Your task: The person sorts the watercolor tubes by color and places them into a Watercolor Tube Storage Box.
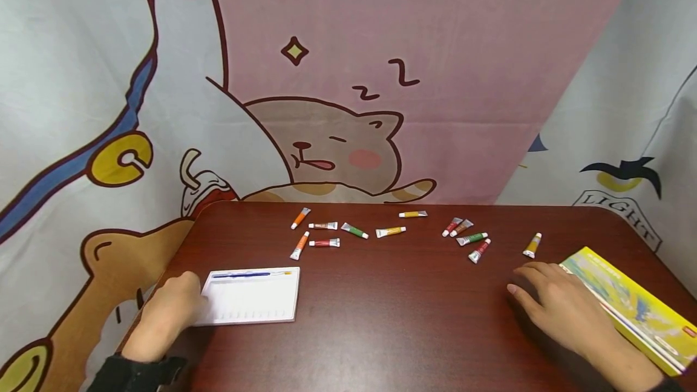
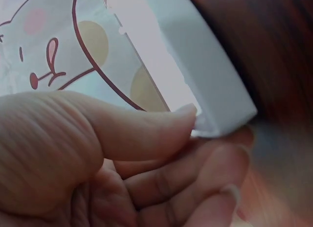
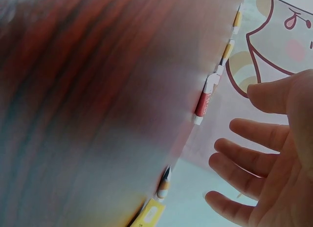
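Note:
A flat white paint tray (image 1: 250, 301) lies at the left of the table, with a blue-handled paintbrush (image 1: 245, 274) along its far edge. My left hand (image 1: 174, 304) pinches the tray's near left corner; the left wrist view shows the thumb on the tray (image 2: 220, 97) and the fingers beneath it. On the right, my right hand (image 1: 563, 304) holds nothing and has its fingers loosely extended beside a yellow box (image 1: 637, 307). A yellow paint tube (image 1: 532, 245) lies just beyond those fingers.
Several small paint tubes, such as an orange one (image 1: 299, 245) and a green one (image 1: 355, 230), lie scattered along the back left. More tubes, including a red one (image 1: 479, 251), sit toward the back right. A cartoon-printed cloth (image 1: 463, 77) hangs behind the table (image 1: 381, 319).

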`<state>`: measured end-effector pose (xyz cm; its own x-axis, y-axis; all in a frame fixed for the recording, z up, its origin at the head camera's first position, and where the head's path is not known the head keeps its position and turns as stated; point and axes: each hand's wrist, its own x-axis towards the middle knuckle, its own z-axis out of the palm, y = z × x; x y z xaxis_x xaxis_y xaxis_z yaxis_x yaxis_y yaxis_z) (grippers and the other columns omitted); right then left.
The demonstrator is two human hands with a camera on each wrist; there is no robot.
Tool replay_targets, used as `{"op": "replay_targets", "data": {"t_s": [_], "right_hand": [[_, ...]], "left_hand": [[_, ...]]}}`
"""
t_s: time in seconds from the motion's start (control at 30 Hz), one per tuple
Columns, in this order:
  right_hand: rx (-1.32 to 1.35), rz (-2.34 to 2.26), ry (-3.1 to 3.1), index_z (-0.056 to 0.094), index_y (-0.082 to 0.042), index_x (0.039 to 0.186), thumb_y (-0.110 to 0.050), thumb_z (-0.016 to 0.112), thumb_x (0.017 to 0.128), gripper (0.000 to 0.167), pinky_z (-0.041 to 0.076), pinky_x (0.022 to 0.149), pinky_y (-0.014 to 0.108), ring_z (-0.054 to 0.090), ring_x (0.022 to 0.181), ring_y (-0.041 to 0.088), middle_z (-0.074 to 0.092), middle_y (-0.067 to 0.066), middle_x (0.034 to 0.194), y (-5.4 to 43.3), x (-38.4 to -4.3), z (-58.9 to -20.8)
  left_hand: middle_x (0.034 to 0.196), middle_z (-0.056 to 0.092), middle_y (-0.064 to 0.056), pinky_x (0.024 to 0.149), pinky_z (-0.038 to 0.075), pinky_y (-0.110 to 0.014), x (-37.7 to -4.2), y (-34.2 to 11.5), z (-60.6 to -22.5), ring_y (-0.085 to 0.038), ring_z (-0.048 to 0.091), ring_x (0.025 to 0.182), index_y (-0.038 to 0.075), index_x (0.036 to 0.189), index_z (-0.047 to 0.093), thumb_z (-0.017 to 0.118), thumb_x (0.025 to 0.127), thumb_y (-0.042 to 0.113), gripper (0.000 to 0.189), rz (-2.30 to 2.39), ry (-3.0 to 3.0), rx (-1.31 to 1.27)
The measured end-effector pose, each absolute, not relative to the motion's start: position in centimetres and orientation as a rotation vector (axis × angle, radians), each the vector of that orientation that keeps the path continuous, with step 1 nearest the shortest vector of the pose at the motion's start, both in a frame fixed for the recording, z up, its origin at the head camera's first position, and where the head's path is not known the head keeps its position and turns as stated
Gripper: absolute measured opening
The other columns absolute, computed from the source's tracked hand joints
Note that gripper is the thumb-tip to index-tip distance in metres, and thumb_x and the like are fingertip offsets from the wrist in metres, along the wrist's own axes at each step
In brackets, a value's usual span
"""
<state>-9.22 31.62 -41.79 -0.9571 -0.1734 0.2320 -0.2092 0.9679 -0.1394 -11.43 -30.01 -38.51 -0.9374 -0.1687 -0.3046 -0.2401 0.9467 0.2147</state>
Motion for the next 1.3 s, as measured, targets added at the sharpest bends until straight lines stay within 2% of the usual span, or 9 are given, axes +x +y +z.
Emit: {"op": "replay_targets", "data": {"t_s": [0.17, 0.33, 0.53, 0.77, 1.0, 1.13, 1.3], "right_hand": [[0.31, 0.263, -2.881, 0.073, 0.004, 0.11, -0.024, 0.084, 0.086, 0.038, 0.046, 0.092, 0.067, 0.063, 0.109, 0.047, 0.07, 0.024, 0.112, 31.5, -9.2, -41.9], [0.344, 0.288, -2.849, 0.074, 0.002, 0.108, -0.023, 0.084, 0.085, 0.036, 0.047, 0.09, 0.066, 0.064, 0.108, 0.045, 0.071, 0.021, 0.11, 31.3, -9.0, -42.0], [0.368, 0.312, -2.805, 0.075, 0.0, 0.105, -0.021, 0.085, 0.084, 0.032, 0.049, 0.088, 0.063, 0.065, 0.105, 0.043, 0.072, 0.018, 0.107, 30.9, -9.0, -42.0], [0.405, 0.337, -2.758, 0.076, -0.003, 0.104, -0.021, 0.083, 0.084, 0.028, 0.051, 0.083, 0.06, 0.067, 0.103, 0.038, 0.072, 0.013, 0.106, 29.9, -9.1, -41.7], [0.364, 0.39, -2.823, 0.077, -0.006, 0.109, -0.024, 0.08, 0.09, 0.026, 0.054, 0.082, 0.059, 0.07, 0.103, 0.035, 0.073, 0.011, 0.11, 28.6, -9.1, -41.1], [0.351, 0.431, -2.841, 0.077, -0.009, 0.107, -0.025, 0.08, 0.09, 0.023, 0.055, 0.077, 0.057, 0.072, 0.097, 0.031, 0.074, 0.007, 0.107, 27.9, -9.2, -40.9], [0.35, 0.543, -2.872, 0.079, -0.014, 0.104, -0.023, 0.08, 0.092, 0.015, 0.056, 0.073, 0.053, 0.073, 0.089, 0.023, 0.077, 0.001, 0.102, 26.8, -9.2, -40.5]], "left_hand": [[0.075, 0.057, -0.012, 0.06, 0.043, -0.048, -11.3, -29.1, -38.8, -0.031, 0.051, 0.07, 0.003, 0.078, 0.061, 0.063, 0.09, 0.009, 0.013, 0.381, 2.851, -0.251], [0.076, 0.061, -0.012, 0.061, 0.046, -0.049, -11.4, -28.0, -39.0, -0.03, 0.054, 0.07, 0.002, 0.083, 0.066, 0.066, 0.091, 0.01, 0.012, 0.408, 2.842, -0.226], [0.074, 0.061, -0.006, 0.06, 0.045, -0.045, -11.4, -26.1, -39.1, -0.026, 0.055, 0.068, 0.001, 0.089, 0.073, 0.071, 0.094, 0.016, 0.016, 0.432, 2.834, -0.19], [0.069, 0.057, -0.002, 0.056, 0.041, -0.041, -11.3, -24.0, -39.0, -0.023, 0.053, 0.065, 0.011, 0.078, 0.072, 0.07, 0.095, 0.022, 0.019, 0.415, 2.867, -0.143], [0.065, 0.056, -0.001, 0.055, 0.039, -0.038, -11.5, -22.2, -39.2, -0.021, 0.051, 0.061, 0.012, 0.077, 0.074, 0.07, 0.096, 0.021, 0.021, 0.443, 2.879, -0.096], [0.061, 0.051, 0.0, 0.053, 0.036, -0.037, -11.5, -21.4, -39.3, -0.019, 0.048, 0.058, 0.014, 0.068, 0.069, 0.07, 0.096, 0.02, 0.029, 0.463, 2.896, -0.058], [0.059, 0.048, 0.001, 0.053, 0.035, -0.036, -11.6, -20.3, -39.5, -0.019, 0.047, 0.056, 0.014, 0.066, 0.067, 0.07, 0.097, 0.02, 0.032, 0.48, 2.902, -0.02]]}}
